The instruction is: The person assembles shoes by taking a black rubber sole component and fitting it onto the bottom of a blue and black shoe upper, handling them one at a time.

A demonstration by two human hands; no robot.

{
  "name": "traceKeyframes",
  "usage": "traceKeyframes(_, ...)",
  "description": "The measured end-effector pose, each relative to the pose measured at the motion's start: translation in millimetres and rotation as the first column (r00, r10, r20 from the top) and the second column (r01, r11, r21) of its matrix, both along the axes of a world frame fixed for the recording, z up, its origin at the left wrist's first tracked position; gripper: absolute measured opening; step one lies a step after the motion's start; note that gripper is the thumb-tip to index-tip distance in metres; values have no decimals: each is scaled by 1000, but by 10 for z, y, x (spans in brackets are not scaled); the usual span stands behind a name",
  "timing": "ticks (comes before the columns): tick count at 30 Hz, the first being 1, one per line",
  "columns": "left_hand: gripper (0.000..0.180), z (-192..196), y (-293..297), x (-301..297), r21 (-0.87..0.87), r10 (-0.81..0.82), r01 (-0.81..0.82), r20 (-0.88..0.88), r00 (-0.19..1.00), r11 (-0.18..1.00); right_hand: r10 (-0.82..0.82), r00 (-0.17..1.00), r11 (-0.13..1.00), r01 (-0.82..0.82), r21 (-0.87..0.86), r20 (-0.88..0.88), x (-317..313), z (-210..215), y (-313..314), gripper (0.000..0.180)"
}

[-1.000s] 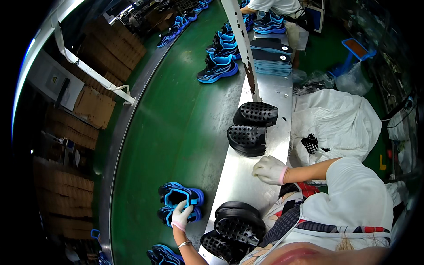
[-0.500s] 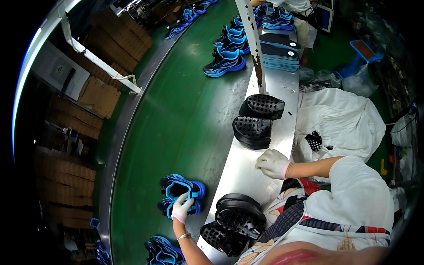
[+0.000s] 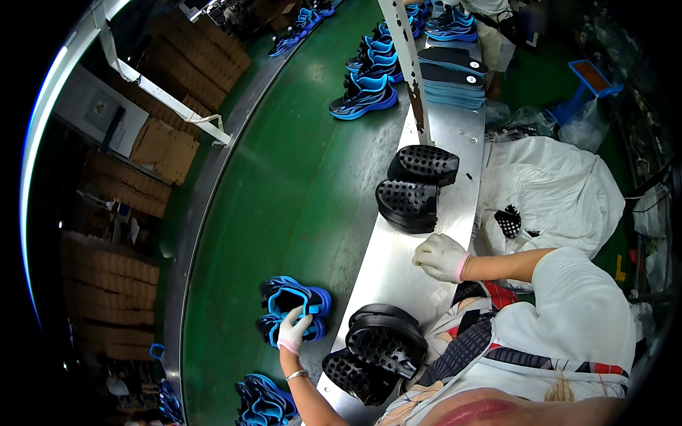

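Note:
In its pale glove, my left hand [image 3: 294, 331] grips the heel edge of a black and blue sneaker [image 3: 291, 298], one of a pair on the green conveyor belt. My right hand [image 3: 439, 257], also gloved, hovers by the metal ledge with its fingers curled together; anything inside them is hidden. Just beyond it, two black perforated plastic toe-shaped pieces [image 3: 408, 204] lie on the ledge. Several more of these black pieces [image 3: 386, 342] are piled nearer to me, between my two arms.
Another sneaker pair [image 3: 264, 403] sits nearer on the belt, with a row of sneakers [image 3: 364, 98] farther up. Stacked insoles [image 3: 452, 79] lie on the metal ledge [image 3: 455, 206] past a white post [image 3: 410, 67]. A large white sack [image 3: 554, 192] stands at right.
The view has shifted slightly. My left hand keeps its grip on the sneaker, and my right hand stays curled near the ledge.

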State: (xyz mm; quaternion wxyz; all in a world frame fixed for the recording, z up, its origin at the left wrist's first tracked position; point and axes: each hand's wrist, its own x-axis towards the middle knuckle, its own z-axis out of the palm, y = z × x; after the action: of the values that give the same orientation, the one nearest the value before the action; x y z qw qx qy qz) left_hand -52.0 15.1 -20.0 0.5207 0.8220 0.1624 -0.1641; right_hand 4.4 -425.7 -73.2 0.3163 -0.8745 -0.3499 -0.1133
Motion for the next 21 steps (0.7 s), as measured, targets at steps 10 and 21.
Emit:
traceKeyframes(10,40,-4,79,-90,-5,6,-6,45,999,1000,24,1000,1000,-24,4,9,10,2,41,12)
traceKeyframes(21,43,-34,226,-205,103,-25,16,79,997,994,14,999,999,-16,-52,-38,-31,14,118,12)
